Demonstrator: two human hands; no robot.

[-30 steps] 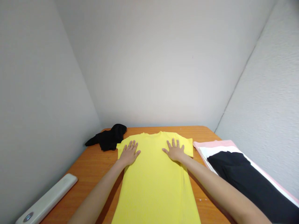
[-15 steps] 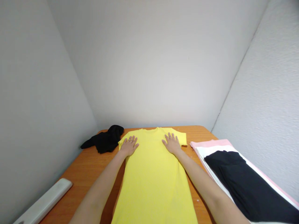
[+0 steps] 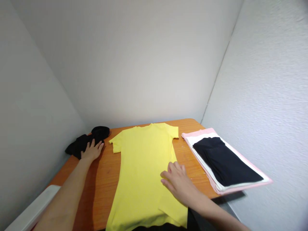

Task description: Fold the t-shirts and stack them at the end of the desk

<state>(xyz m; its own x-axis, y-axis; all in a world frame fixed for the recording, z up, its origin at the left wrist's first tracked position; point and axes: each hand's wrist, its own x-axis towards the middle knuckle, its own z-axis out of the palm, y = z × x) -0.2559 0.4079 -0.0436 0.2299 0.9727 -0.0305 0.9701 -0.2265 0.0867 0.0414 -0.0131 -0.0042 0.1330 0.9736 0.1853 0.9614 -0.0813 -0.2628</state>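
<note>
A yellow T-shirt (image 3: 141,166) lies spread flat on the wooden table (image 3: 103,186), its neck towards the back wall and its hem at the near edge. My left hand (image 3: 92,150) is at the crumpled black garment (image 3: 83,144) on the far left, fingers spread over its near side; whether they press on it I cannot tell. Above the right lower part of the shirt is my right hand (image 3: 176,179), its fingers loosely bent and apart, holding nothing. My right forearm hides a bit of the shirt's near right side.
To the right lies a flat stack of folded clothes: a black one (image 3: 226,162) on top of white (image 3: 192,139) and pink (image 3: 209,131) ones. A long white object (image 3: 33,208) rests at the left edge, partly behind my left arm. Walls close in the back and both sides.
Both hands have left the yellow T-shirt's shoulders. My left hand has moved left to the black garment; my right hand has come back towards me, above the shirt. The view has shifted.
</note>
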